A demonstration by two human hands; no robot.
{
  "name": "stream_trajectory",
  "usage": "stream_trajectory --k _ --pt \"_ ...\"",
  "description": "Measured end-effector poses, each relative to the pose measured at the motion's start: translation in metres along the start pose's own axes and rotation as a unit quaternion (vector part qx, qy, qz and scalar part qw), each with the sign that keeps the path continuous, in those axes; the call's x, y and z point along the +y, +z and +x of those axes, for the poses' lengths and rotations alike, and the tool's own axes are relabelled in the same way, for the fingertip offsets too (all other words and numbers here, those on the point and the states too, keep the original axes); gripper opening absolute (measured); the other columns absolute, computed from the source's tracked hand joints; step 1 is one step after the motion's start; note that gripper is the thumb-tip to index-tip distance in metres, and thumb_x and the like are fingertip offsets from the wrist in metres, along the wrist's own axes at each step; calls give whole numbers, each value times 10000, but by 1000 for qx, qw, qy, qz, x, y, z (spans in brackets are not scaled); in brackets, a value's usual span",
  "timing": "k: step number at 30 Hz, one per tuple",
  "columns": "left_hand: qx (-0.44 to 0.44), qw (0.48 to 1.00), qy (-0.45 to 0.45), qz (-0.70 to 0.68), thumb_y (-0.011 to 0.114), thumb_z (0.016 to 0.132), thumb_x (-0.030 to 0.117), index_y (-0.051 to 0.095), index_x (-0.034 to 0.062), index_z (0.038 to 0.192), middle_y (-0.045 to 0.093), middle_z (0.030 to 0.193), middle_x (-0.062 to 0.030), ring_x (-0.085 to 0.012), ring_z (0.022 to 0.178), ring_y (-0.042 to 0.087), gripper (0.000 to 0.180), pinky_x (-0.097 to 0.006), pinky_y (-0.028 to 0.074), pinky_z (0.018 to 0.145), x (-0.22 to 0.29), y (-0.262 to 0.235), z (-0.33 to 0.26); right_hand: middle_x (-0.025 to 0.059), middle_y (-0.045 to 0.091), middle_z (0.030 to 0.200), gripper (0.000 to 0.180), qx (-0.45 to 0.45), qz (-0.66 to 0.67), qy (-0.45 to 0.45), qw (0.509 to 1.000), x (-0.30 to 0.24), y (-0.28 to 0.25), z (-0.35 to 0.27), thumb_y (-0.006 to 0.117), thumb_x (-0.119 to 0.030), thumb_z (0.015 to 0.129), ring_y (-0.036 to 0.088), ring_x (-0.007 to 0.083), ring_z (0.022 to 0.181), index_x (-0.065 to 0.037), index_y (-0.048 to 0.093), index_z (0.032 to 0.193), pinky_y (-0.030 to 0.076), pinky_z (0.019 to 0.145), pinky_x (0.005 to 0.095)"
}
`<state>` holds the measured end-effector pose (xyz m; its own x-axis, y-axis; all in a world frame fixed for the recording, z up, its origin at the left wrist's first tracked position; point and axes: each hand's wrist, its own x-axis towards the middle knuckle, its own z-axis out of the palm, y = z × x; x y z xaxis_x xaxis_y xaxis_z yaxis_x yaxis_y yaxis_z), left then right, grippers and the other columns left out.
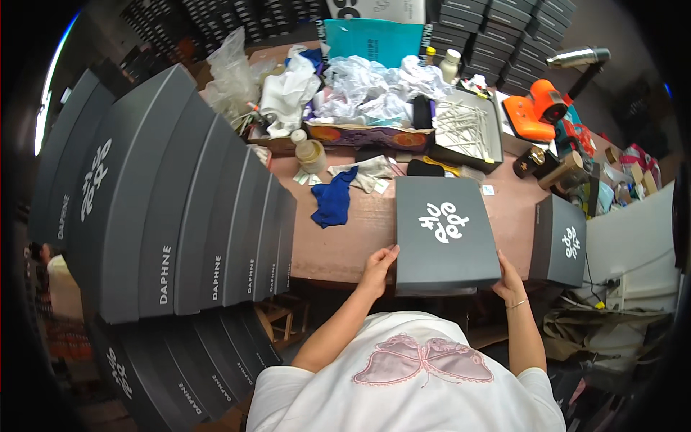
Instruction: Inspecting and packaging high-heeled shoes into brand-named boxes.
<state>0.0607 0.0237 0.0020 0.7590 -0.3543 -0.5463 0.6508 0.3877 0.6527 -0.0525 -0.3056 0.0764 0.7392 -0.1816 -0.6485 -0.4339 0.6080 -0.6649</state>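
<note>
A dark grey shoebox [443,259] with white lettering on its lid lies closed in front of me at the near edge of the table. My left hand [378,268] grips its left side near the front corner. On the opposite side, my right hand [509,279] holds the front right corner, fingers curled behind the edge. Left of the box a crumpled blue cloth [333,201] rests on the tabletop. Just beyond the box sits a black pad [425,168]. What is inside the box is hidden.
Tall stacks of grey shoeboxes [144,180] rise at the left. Another shoebox [560,248] stands at the right edge. Along the back are a carton of crumpled white paper [360,90], a tray of white sticks [464,126], a bottle [310,156] and an orange tape dispenser [534,111].
</note>
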Motion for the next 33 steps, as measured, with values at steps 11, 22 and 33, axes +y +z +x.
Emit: stream_trajectory --k 11,22,33 --pt "-106 823 286 480 763 754 331 235 16 1460 410 1405 -214 -330 1345 344 936 -399 237 1119 153 31 -90 93 626 944 360 -235 -317 -175 902 75 196 -48 664 -204 872 625 200 802 7 525 1129 498 732 319" --pt "117 661 306 675 694 796 148 586 -13 1149 582 1170 -195 -355 1089 534 403 -404 426 926 112 8 -76 238 260 1468 526 33 -813 -253 523 -10 38 53 774 -240 690 268 446 1333 -64 559 1136 228 1044 608" --pt "-403 806 -24 434 557 944 262 575 15 1220 598 1199 -146 -227 1132 552 371 -336 414 985 -21 150 -66 121 627 804 90 -105 -605 -303 729 -49 66 14 597 -43 802 638 295 846 -22 599 890 469 809 387"
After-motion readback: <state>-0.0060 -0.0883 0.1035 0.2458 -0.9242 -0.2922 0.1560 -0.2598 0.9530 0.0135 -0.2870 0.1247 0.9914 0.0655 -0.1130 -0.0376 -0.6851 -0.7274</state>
